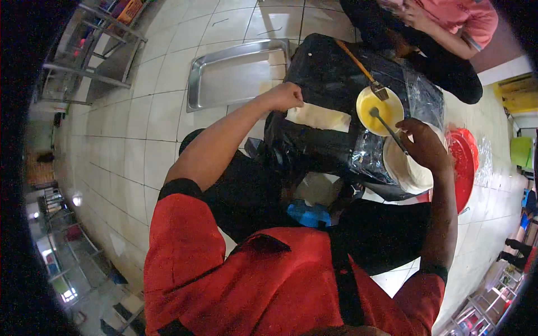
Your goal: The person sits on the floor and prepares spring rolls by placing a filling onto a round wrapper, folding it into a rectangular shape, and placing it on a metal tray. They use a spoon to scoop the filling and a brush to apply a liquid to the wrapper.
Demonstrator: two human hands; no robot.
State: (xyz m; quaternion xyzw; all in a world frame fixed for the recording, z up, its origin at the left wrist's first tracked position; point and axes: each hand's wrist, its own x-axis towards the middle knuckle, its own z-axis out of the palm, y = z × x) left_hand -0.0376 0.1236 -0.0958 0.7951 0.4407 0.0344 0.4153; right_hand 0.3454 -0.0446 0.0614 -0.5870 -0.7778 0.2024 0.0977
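Observation:
A flat strip of pale dough (319, 117) lies on a low table covered in black plastic (319, 80). My left hand (286, 96) pinches the strip's left end between thumb and fingers. My right hand (422, 140) is at the handle of a grey brush (388, 128), whose head rests in yellow liquid in a pale bowl (360, 110); whether the fingers grip the handle is unclear. A wooden-handled brush (355, 61) leans on the bowl's far rim with its bristles over the liquid. Under my right hand stands a large round container (393, 168) with pale contents.
A steel tray (195, 80) with several pale dough pieces (276, 65) at its right end lies on the tiled floor. Another person (449, 25) sits beyond the table at the upper right. A red basin (464, 168) stands right of the table. Metal racks (96, 46) stand at the far left.

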